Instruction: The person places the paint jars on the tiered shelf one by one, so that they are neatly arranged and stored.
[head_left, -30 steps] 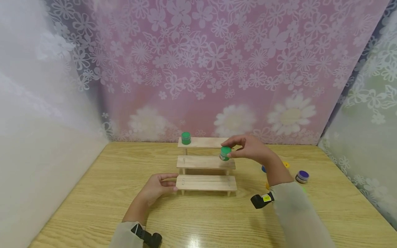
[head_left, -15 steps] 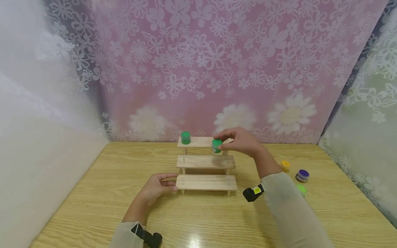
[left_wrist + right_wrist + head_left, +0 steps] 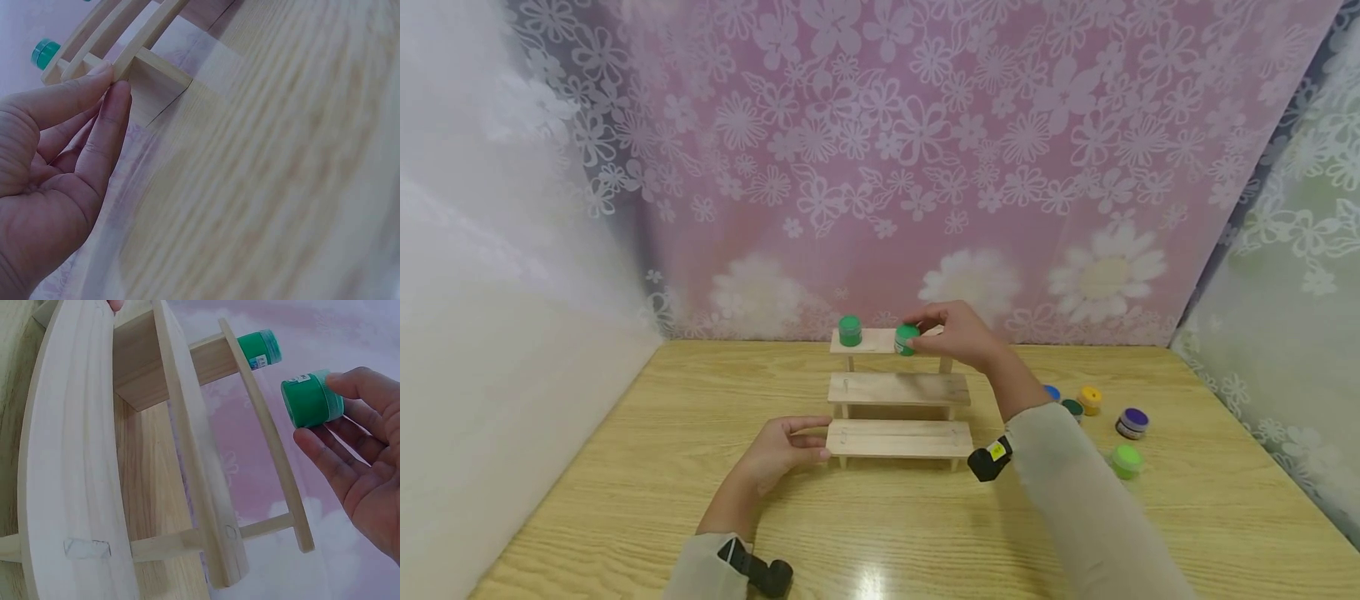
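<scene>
A three-tier wooden shelf (image 3: 898, 439) stands on the table. My left hand (image 3: 777, 454) pinches the left end of its lowest board between thumb and fingers, as the left wrist view shows around the board's edge (image 3: 125, 62). My right hand (image 3: 958, 337) grips a small green paint jar (image 3: 906, 339) at the top board (image 3: 877, 340). In the right wrist view this held jar (image 3: 309, 399) appears slightly apart from the board, thumb on one side and fingers on the other. A second green jar (image 3: 850, 331) stands upright at the top board's left end.
Several more jars stand on the table (image 3: 1037, 533) at the right: yellow (image 3: 1090, 400), purple (image 3: 1132, 423), light green (image 3: 1126, 461), dark green (image 3: 1072, 408) and blue (image 3: 1052, 392), partly behind the right forearm. A floral curtain (image 3: 880, 167) hangs behind the shelf.
My right hand has carried the green jar left and upward, from near the middle board's right end to the top board. The left hand has kept its place on the lowest board.
</scene>
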The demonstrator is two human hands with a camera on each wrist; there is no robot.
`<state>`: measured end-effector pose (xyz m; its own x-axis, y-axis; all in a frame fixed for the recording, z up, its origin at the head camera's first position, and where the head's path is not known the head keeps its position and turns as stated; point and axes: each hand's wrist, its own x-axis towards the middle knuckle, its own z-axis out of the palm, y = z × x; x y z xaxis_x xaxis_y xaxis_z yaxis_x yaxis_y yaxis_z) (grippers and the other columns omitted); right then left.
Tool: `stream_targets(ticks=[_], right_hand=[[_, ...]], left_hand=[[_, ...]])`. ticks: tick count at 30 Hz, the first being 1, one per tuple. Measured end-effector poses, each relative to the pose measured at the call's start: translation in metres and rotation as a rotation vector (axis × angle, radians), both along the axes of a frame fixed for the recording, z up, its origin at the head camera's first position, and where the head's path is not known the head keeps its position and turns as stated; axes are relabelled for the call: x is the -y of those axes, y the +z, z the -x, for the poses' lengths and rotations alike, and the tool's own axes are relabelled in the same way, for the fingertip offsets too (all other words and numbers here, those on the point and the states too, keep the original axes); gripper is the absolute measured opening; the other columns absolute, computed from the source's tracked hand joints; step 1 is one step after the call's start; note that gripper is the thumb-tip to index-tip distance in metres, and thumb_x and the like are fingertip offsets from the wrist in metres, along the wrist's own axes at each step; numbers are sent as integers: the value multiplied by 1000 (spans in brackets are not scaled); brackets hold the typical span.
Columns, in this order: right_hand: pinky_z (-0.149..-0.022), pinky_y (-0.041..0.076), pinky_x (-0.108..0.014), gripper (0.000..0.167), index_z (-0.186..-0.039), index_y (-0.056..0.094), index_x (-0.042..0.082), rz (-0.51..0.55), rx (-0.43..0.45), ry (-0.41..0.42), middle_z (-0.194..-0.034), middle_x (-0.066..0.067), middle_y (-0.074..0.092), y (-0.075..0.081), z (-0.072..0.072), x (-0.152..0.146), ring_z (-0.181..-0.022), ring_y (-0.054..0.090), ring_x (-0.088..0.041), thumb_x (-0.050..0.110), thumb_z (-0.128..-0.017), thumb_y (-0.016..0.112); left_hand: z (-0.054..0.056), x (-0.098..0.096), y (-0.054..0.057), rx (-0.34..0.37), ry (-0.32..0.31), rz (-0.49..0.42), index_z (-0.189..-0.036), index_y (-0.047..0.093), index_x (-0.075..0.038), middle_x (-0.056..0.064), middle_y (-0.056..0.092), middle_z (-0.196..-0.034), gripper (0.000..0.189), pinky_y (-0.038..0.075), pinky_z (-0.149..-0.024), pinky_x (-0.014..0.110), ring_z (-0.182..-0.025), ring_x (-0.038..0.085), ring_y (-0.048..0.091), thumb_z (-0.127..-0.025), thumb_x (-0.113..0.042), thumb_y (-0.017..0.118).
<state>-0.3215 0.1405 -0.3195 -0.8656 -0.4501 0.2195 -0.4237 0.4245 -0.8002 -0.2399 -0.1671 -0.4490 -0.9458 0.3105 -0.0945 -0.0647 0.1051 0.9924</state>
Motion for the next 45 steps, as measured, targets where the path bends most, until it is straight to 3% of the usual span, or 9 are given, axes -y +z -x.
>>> stream_targets(ticks=[11,24,31,39,45], right_hand=[[-78,57,-35,36,-124,67,2,-61,13,-47,-112,-12,66,-3,14,14,-100,62,-27,11,-89,72],[-79,55,-36,35,-125,67,8,-51,57,-103,-112,-11,66,-6,21,16,-104,61,-28,14,-91,71],[-80,55,-37,35,-125,67,9,-48,44,-121,-113,-10,65,-6,18,15,-105,60,-26,16,-91,72],[-84,53,-45,34,-122,68,14,15,4,-199,-119,-13,61,-9,11,9,-110,56,-29,22,-89,74],[-85,53,-46,32,-119,69,12,73,-10,-198,-120,-13,60,-10,2,4,-109,56,-28,23,-89,74]], left_hand=[[2,-1,1,4,7,-11,-134,57,2,16,68,-107,56,56,-80,36,-95,23,67,-82,1,76],[2,-2,1,-1,-4,-16,-134,56,4,16,68,-108,56,56,-80,36,-96,23,67,-83,1,76],[4,-2,-1,-8,-4,-13,-134,56,4,16,69,-107,55,57,-79,34,-95,22,67,-83,1,76],[3,-2,-2,-1,3,-8,-133,57,3,16,68,-108,55,56,-79,34,-96,23,66,-82,1,76],[3,0,-4,-4,3,-15,-133,57,3,16,67,-109,56,56,-79,33,-96,23,66,-81,0,77]])
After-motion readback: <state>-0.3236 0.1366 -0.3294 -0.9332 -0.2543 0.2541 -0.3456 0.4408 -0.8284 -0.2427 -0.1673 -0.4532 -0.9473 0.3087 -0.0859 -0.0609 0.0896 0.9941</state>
